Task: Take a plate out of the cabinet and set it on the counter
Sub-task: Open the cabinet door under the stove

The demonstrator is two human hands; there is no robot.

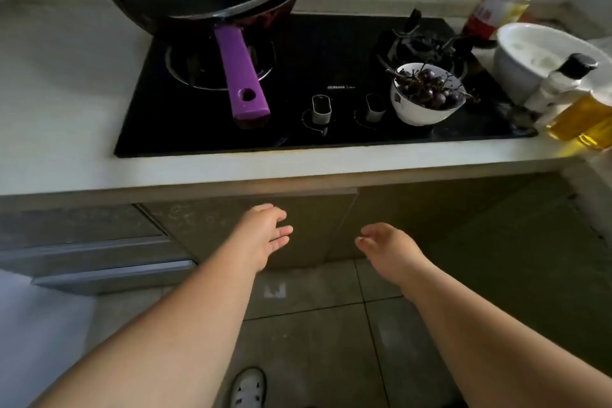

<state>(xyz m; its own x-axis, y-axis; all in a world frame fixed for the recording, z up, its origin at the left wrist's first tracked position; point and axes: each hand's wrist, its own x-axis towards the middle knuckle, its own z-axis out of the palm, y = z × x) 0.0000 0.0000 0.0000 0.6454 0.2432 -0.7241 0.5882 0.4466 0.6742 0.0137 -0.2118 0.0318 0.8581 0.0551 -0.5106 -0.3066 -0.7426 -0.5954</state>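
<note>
No plate shows; the cabinet door [251, 228] below the counter [298, 169] is shut, at 12 o'clock from my hands. My left hand [261, 235] reaches toward it with fingers spread and empty, and I cannot tell whether it touches. My right hand [387, 245], at 3 o'clock from the left, hangs loose and empty. On the black cooktop [298, 122], a purple-handled pan [245, 76] sits at 11 o'clock, a bowl of grapes [427, 93] at 1 o'clock.

Empty hands [265, 235] before cabinet door [308, 225]
</note>
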